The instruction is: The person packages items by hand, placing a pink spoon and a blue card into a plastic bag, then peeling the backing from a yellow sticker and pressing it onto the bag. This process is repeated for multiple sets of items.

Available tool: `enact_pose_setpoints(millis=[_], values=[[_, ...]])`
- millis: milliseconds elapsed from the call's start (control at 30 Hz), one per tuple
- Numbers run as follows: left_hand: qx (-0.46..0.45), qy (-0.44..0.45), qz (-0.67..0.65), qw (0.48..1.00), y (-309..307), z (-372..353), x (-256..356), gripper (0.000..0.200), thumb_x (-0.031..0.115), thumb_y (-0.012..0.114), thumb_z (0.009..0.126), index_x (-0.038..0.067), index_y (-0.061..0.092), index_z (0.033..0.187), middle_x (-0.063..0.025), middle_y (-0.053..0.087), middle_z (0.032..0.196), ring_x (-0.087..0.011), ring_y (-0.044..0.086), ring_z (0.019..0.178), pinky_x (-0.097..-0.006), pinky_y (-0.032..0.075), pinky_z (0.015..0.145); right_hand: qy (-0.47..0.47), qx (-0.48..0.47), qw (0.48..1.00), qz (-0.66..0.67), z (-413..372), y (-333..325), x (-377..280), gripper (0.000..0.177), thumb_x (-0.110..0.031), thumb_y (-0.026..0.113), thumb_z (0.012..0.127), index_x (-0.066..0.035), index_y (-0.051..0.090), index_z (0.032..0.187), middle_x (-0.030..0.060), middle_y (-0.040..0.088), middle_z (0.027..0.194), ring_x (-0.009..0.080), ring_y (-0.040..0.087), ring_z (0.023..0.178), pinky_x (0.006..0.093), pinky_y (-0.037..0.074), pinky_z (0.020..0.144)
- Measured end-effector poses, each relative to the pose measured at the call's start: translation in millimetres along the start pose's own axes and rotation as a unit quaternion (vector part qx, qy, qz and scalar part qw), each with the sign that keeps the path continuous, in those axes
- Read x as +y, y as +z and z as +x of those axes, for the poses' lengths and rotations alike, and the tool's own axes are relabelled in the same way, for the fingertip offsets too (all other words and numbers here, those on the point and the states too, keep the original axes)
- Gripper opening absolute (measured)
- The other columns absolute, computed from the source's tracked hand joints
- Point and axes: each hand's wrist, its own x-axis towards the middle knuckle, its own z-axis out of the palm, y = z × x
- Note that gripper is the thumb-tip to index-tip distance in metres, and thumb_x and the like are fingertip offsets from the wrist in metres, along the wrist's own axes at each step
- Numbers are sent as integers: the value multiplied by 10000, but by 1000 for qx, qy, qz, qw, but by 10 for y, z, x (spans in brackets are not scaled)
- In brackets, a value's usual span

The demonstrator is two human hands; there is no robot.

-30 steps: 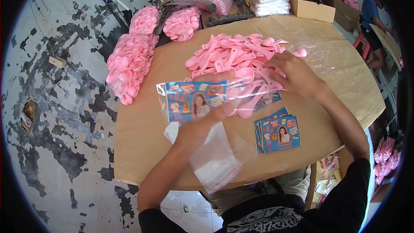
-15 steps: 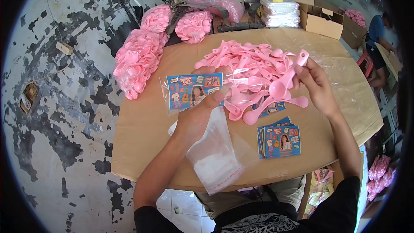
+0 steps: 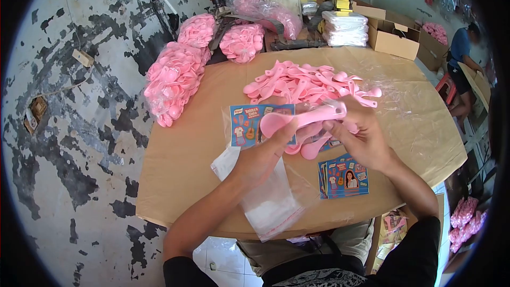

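Note:
My left hand (image 3: 261, 160) grips a clear plastic bag with a blue printed card (image 3: 243, 127) in it, held over the table. My right hand (image 3: 363, 137) has its fingers closed on a pink measuring spoon (image 3: 314, 116), whose bowl overlaps the card near my left thumb. Behind both hands lies a heap of pink measuring spoons (image 3: 297, 82). A small stack of blue cards (image 3: 346, 179) rests below my right hand. Flat clear plastic bags (image 3: 273, 202) lie under my left forearm.
Plastic sacks full of pink spoons (image 3: 175, 82) stand at the table's (image 3: 180, 180) back left. White packets (image 3: 345, 29) and an open cardboard box (image 3: 393, 40) are behind it. A box of bagged pieces (image 3: 392, 228) sits low at the right. Another person (image 3: 461, 56) sits at far right.
My right hand has moved left with the measuring spoon, bringing it over the bagged card. The spoon now lies nearly level. My left hand and the bag have shifted slightly right.

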Motion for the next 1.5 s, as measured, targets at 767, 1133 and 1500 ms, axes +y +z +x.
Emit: enact_pose_setpoints(millis=[767,1133,1500], values=[[163,32,151,974,-144,90,1,649,177,494,980,0,119,1480,-178,311,1460,-267,330,1366,-363,281,1135,-30,-22,981,-193,766,-531,-308,113,-58,632,825,-4,719,874,77,660,735,129,507,602,269,364,556],[-77,-5,394,916,179,-103,-198,765,119,605,909,-66,110,1462,-226,309,1472,-266,321,1377,-331,279,1102,30,-43,998,-30,749,-123,-309,166,-148,641,899,10,691,907,33,593,681,25,483,603,227,368,513],[-224,-201,171,938,203,-97,28,494,146,495,985,10,309,1421,-158,466,1381,-263,417,1326,-393,338,1086,130,-98,979,121,821,-322,-153,389,-97,691,828,31,573,1176,131,682,852,174,650,790,300,515,744]])
